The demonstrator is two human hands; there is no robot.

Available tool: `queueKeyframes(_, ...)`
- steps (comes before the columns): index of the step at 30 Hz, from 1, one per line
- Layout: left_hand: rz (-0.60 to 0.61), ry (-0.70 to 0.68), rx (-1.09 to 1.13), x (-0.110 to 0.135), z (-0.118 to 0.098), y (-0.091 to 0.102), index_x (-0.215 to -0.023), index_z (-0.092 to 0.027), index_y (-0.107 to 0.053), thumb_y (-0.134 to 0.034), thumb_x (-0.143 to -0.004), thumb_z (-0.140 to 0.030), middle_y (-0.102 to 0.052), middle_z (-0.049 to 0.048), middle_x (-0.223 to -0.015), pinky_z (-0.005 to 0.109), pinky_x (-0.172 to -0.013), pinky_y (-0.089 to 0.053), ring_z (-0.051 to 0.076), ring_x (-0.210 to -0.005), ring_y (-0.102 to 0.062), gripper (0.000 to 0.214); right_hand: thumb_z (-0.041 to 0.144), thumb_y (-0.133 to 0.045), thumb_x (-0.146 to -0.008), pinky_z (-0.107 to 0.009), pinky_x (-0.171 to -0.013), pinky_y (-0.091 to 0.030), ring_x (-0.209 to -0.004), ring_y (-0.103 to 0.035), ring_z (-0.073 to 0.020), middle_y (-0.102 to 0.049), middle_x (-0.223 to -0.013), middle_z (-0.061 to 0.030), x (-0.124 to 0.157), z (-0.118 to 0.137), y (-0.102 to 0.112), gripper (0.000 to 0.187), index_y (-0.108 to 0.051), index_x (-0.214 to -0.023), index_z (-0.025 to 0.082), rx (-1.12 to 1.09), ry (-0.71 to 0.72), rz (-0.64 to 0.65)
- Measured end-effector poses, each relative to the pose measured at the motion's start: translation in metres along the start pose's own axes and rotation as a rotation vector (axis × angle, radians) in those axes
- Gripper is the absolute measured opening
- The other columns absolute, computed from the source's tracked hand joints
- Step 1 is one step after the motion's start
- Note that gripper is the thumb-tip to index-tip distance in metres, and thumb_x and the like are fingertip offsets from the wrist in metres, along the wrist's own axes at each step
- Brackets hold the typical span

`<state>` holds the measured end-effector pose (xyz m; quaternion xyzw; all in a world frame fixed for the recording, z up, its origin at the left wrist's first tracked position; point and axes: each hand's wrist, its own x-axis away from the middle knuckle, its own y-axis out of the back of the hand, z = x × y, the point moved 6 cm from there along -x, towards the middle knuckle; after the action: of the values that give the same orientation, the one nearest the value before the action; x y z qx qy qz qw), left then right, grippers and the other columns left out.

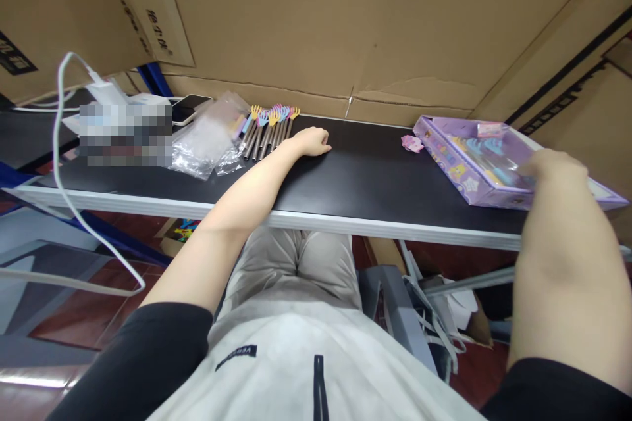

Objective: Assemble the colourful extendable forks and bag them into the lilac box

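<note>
My left hand (311, 142) rests on the black table (365, 177), fingers curled loosely with nothing in them, just right of a row of several pens (269, 128) with coloured hand-shaped tops. My right hand (555, 168) lies on the near edge of a purple toy box (474, 158) at the table's right end; its fingers are hidden behind the wrist. A small pink card (411, 143) lies left of the box.
Clear plastic bags (207, 138) lie left of the pens, with a phone (190, 108) and a white charger with cable (99, 89) behind them. Cardboard boxes (345, 20) wall the far side. A grey bin and bags stand under the table (395, 302).
</note>
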<state>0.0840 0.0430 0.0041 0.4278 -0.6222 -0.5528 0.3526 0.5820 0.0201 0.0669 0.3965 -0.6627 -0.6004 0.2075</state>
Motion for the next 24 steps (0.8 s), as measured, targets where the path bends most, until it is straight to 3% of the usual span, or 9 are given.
queueKeyframes(1, -0.001, 0.001, 0.003, 0.000, 0.001, 0.000, -0.119, -0.014, -0.074, -0.058, -0.103, -0.034, -0.078, 0.0147, -0.121, 0.031, -0.093, -0.051, 0.028, -0.116, -0.072, 0.030, 0.023, -0.064, -0.103, -0.052, -0.089, -0.049, -0.140, -0.061, -0.0430, -0.063, -0.133, -0.0452, 0.007, 0.003, 0.004, 0.053, -0.064, -0.144, -0.010, -0.045, -0.075, 0.078)
queueKeyframes(3, -0.005, 0.003, 0.013, -0.002, 0.002, -0.001, -0.117, -0.015, -0.074, -0.059, -0.102, -0.035, -0.078, 0.0136, -0.119, 0.031, -0.093, -0.052, 0.027, -0.114, -0.072, 0.029, 0.025, -0.061, -0.106, -0.055, -0.102, -0.042, -0.152, -0.048, -0.0424, -0.052, -0.148, -0.0464, 0.023, 0.022, 0.027, 0.059, -0.055, -0.152, -0.011, -0.123, -0.060, 0.054)
queueKeyframes(6, -0.012, 0.002, 0.025, -0.003, 0.003, -0.002, -0.114, -0.017, -0.075, -0.060, -0.100, -0.035, -0.078, 0.0132, -0.117, 0.033, -0.094, -0.052, 0.028, -0.113, -0.072, 0.027, 0.014, -0.063, -0.102, -0.049, -0.098, -0.042, -0.151, -0.051, -0.0391, -0.056, -0.147, -0.0423, 0.053, 0.059, 0.067, 0.051, -0.060, -0.148, -0.008, -0.170, 0.048, -0.049)
queueKeyframes(10, -0.020, -0.002, 0.018, -0.005, 0.004, -0.003, -0.113, -0.017, -0.074, -0.059, -0.100, -0.036, -0.078, 0.0138, -0.118, 0.033, -0.094, -0.053, 0.029, -0.115, -0.072, 0.027, 0.029, -0.053, -0.109, -0.048, -0.109, -0.045, -0.150, -0.052, -0.0410, -0.060, -0.149, -0.0347, 0.105, 0.107, 0.120, 0.048, -0.067, -0.142, -0.002, -0.287, 0.276, -0.174)
queueKeyframes(14, -0.011, -0.003, -0.002, -0.004, 0.003, -0.002, -0.114, -0.017, -0.074, -0.058, -0.101, -0.035, -0.079, 0.0139, -0.119, 0.033, -0.094, -0.053, 0.029, -0.115, -0.072, 0.027, 0.033, -0.060, -0.105, -0.042, -0.118, -0.046, -0.145, -0.058, -0.0355, -0.067, -0.146, -0.0253, 0.151, 0.145, 0.159, 0.048, -0.071, -0.141, 0.004, -0.495, 0.445, -0.238)
queueKeyframes(17, -0.011, -0.005, -0.003, -0.003, 0.002, -0.002, -0.114, -0.017, -0.074, -0.058, -0.101, -0.035, -0.079, 0.0137, -0.119, 0.032, -0.093, -0.053, 0.028, -0.114, -0.072, 0.027, 0.029, -0.062, -0.104, -0.044, -0.118, -0.047, -0.139, -0.064, -0.0355, -0.071, -0.141, -0.0235, 0.167, 0.179, 0.156, 0.042, -0.075, -0.136, 0.005, -0.569, 0.491, -0.218)
queueKeyframes(21, -0.011, -0.006, 0.000, -0.003, 0.003, -0.003, -0.115, -0.016, -0.074, -0.058, -0.102, -0.035, -0.079, 0.0142, -0.119, 0.033, -0.094, -0.052, 0.028, -0.115, -0.072, 0.028, 0.012, -0.044, -0.104, -0.050, -0.111, -0.054, -0.132, -0.067, -0.0401, -0.070, -0.137, -0.0298, 0.169, 0.229, 0.111, 0.043, -0.070, -0.135, -0.002, -0.574, 0.428, -0.253)
queueKeyframes(24, -0.006, 0.005, 0.012, -0.004, 0.005, -0.004, -0.115, -0.016, -0.074, -0.059, -0.101, -0.035, -0.079, 0.0139, -0.119, 0.033, -0.095, -0.053, 0.029, -0.115, -0.072, 0.028, 0.014, -0.057, -0.097, -0.053, -0.110, -0.054, -0.130, -0.068, -0.0430, -0.072, -0.131, -0.0293, 0.172, 0.271, 0.066, 0.035, -0.075, -0.125, 0.002, -0.454, 0.674, -0.075)
